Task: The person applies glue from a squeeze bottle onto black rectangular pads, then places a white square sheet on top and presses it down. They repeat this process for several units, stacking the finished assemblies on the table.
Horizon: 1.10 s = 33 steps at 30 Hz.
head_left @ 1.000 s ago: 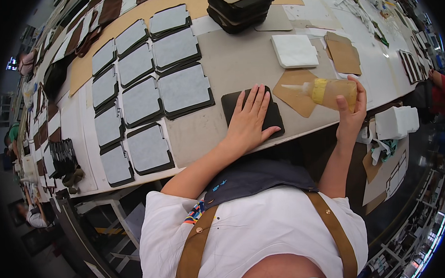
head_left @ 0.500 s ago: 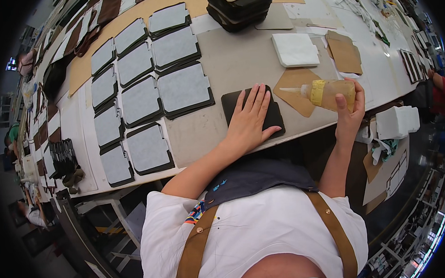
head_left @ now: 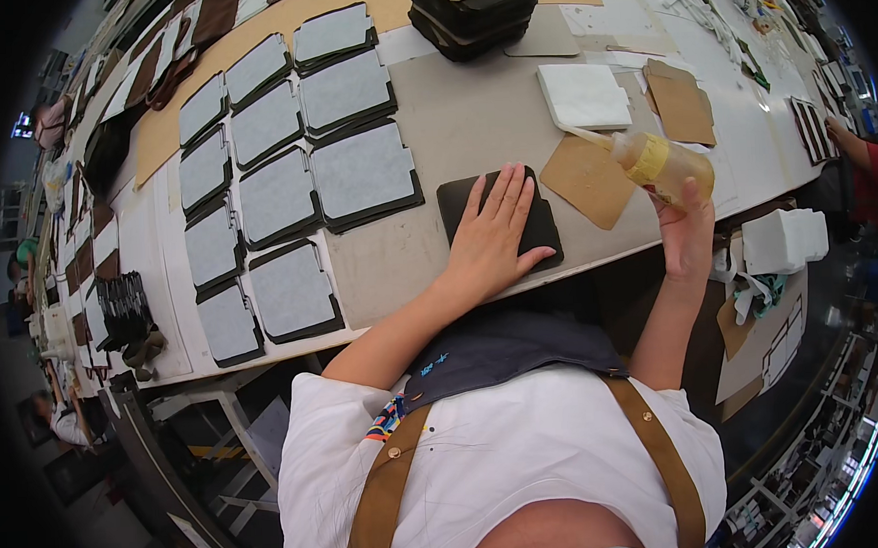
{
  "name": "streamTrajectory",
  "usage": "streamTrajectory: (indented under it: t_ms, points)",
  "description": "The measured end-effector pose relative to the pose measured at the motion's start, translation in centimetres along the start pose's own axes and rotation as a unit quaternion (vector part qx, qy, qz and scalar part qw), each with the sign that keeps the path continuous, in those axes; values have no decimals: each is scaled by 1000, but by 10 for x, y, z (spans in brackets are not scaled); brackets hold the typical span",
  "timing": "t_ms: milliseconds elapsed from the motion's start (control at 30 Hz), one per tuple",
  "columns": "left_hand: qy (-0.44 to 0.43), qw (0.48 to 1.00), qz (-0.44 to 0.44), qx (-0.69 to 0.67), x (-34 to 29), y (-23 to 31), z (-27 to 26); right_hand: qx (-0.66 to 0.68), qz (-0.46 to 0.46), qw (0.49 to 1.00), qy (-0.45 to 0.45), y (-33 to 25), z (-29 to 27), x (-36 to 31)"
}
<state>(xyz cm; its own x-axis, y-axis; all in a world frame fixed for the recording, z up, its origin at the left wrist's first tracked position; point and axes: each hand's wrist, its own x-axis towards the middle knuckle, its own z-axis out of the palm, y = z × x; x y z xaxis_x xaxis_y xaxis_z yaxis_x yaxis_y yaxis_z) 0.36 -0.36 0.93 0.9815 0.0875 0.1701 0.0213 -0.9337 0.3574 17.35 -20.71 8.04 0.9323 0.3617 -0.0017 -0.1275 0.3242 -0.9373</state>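
My left hand (head_left: 493,228) lies flat with fingers spread on a dark, near-black panel (head_left: 545,232) by the table's front edge. In my right hand (head_left: 687,232) is a translucent squeeze bottle (head_left: 689,170) of yellowish liquid, with yellow tape round its shoulder. Its long pale nozzle (head_left: 582,134) tilts up to the left, over the border between a white stack and a brown card. That brown card (head_left: 589,181) rests on the table just right of the dark panel. Part of the panel is hidden under my left hand.
Rows of dark panels faced with light grey sheets (head_left: 279,195) cover the table's left side. A tall pile of dark pieces (head_left: 472,23) stands at the back. A white stack (head_left: 580,99) and brown cardboard pieces (head_left: 678,102) lie at the right. Another person's arm (head_left: 850,143) shows far right.
The bottle has turned in my right hand: its nozzle, level before, now points up and left, and its base has dropped. My left hand stays in place on the panel.
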Motion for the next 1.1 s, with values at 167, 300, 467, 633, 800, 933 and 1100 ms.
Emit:
streamTrajectory:
  t_ms: [167,300,467,633,800,933,1100]
  points:
    - [90,950,-23,-300,-4,-15,-15,-49,-44,997,29,12,-3,-8]
    - [199,832,-161,-492,-11,-28,-44,-123,-118,984,48,23,3,-21]
    - [308,768,-222,-517,-22,-51,-62,-170,-157,972,35,36,12,-33]
    - [391,742,-177,-514,-25,-64,-42,-199,-166,965,40,41,18,-39]
    - [397,741,-178,-511,-26,-63,-41,-233,-170,957,42,41,19,-40]
    - [388,752,-178,-502,-28,-63,-41,-240,-177,954,40,42,19,-41]
    - [384,751,-183,-504,-27,-61,-40,-232,-183,954,41,44,19,-42]
